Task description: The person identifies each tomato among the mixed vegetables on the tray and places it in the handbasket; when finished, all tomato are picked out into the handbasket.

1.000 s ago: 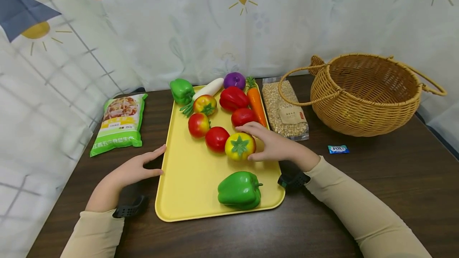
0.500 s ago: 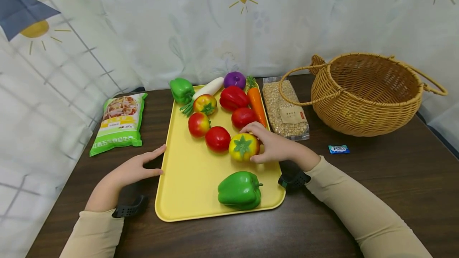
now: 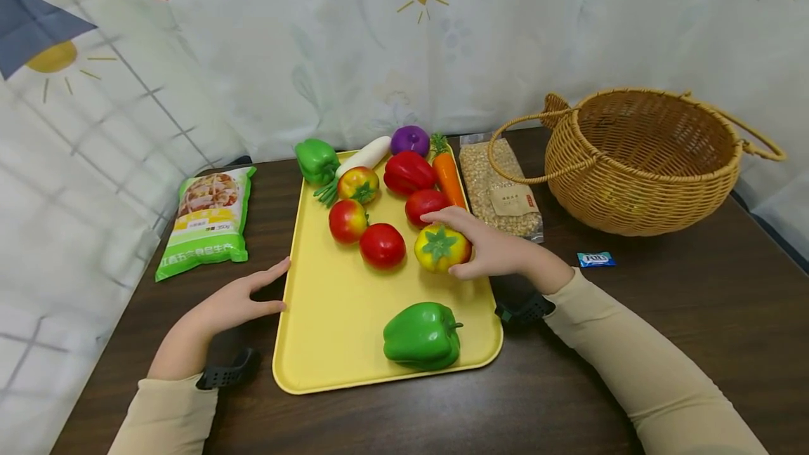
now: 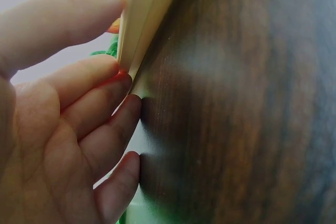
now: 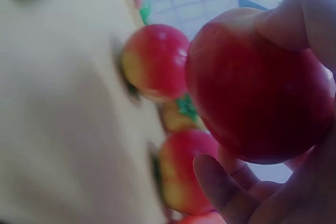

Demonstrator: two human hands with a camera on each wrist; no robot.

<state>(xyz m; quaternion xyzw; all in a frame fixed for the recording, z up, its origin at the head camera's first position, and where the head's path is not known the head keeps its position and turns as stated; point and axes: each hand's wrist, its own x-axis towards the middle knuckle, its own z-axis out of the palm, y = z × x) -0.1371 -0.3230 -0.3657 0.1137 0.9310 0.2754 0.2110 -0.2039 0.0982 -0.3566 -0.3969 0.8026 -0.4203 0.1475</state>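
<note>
My right hand (image 3: 496, 248) grips a yellow-and-red toy tomato (image 3: 437, 248) with a green star-shaped leaf, over the right side of the yellow tray (image 3: 329, 321). In the right wrist view the held tomato (image 5: 257, 87) shows its smooth red side, raised off the tray's surface. A red toy tomato (image 3: 382, 246) lies just left of it, and a green toy bell pepper (image 3: 421, 335) lies nearer the front. My left hand (image 3: 235, 306) is at the tray's left edge, thumb and fingers extended; in the left wrist view its fingertips (image 4: 123, 69) meet the tray's side.
Toy vegetables crowd the tray's far end, among them a carrot (image 3: 449, 177) and a red pepper (image 3: 409, 173). Right of it lie a bag of grain (image 3: 499, 188), a wicker basket (image 3: 638, 188) and a small blue packet (image 3: 595, 259). A green food bag (image 3: 208, 220) lies left.
The right hand has carried the yellow-and-red toy tomato to the right and slightly away from me, widening the gap to the red one. The left hand stays at the tray edge.
</note>
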